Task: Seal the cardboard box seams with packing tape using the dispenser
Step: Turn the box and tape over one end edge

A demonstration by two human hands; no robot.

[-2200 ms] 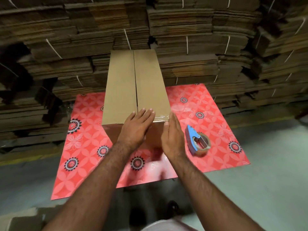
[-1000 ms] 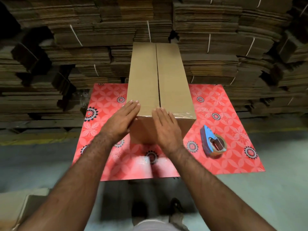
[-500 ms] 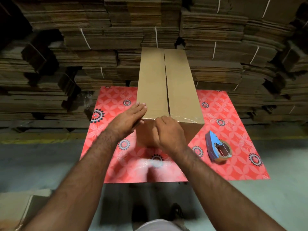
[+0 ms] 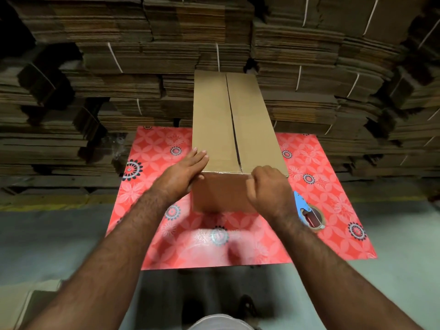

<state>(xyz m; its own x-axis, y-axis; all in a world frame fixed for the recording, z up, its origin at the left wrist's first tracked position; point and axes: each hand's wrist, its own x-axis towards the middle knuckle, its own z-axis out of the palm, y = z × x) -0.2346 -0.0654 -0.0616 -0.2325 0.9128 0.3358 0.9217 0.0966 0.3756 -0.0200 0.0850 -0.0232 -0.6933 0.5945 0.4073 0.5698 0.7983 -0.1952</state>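
Cardboard box (image 4: 228,129) at frame centre on the red mat (image 4: 152,186). Left hand (image 4: 184,173), fingers straight, steadies the near-left corner. Right hand (image 4: 269,186), curled, presses tape at the near edge; whether it pinches anything, cannot tell. Centre seam untaped. Likely next: fetch the dispenser (image 4: 309,214), lower right.

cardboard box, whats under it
The cardboard box stands on a red floral mat, which lies on grey floor. The mat beneath the box is hidden, so whether anything else lies there cannot be told.
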